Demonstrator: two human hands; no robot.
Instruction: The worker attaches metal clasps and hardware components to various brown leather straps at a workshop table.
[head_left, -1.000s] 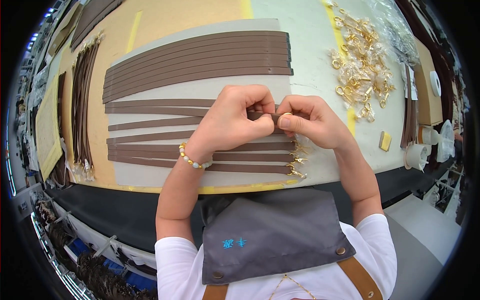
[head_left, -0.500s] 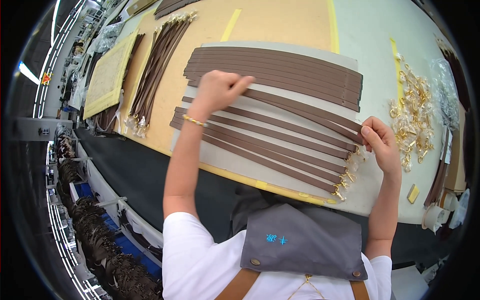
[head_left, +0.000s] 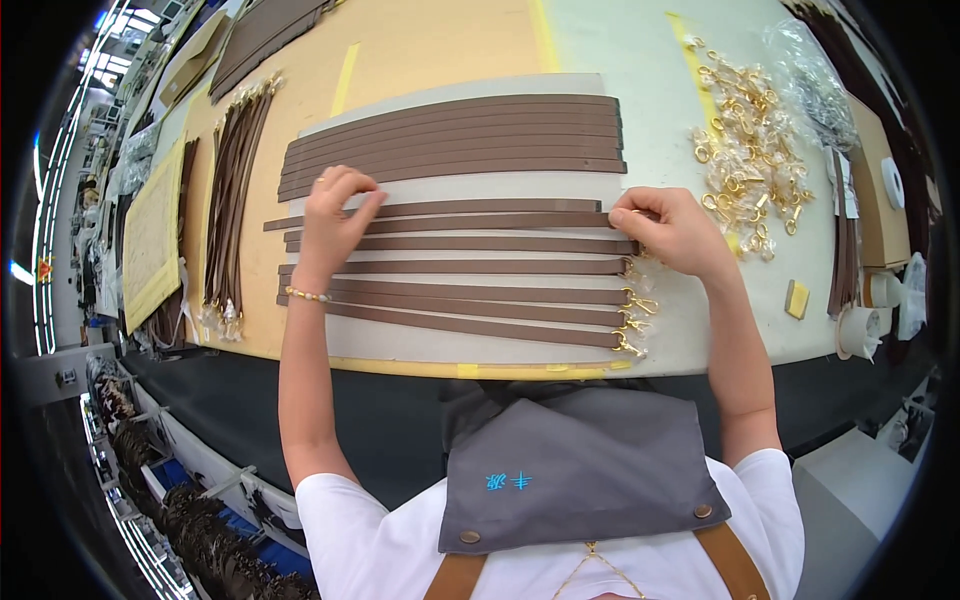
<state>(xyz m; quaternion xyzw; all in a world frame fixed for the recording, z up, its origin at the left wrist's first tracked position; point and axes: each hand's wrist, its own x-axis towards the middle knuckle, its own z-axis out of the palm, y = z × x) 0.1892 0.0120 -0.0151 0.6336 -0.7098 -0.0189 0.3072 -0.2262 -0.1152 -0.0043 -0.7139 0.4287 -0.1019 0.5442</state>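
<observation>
Straps with clasps [head_left: 470, 290] lie side by side across the board [head_left: 420, 345], clasp ends rightward. Behind them sits a stack of plain straps [head_left: 450, 140]. Loose clasps [head_left: 745, 165] are heaped to the right; another strap bundle [head_left: 230, 200] lies to the left.

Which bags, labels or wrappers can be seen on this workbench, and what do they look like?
Clear plastic bag: crumpled, far right of the bench, beside the gold clasps.
Clear plastic wrap: around the clasp ends of the brown straps, near the right hand.
Apron emblem: small, blue, on grey cloth.
</observation>
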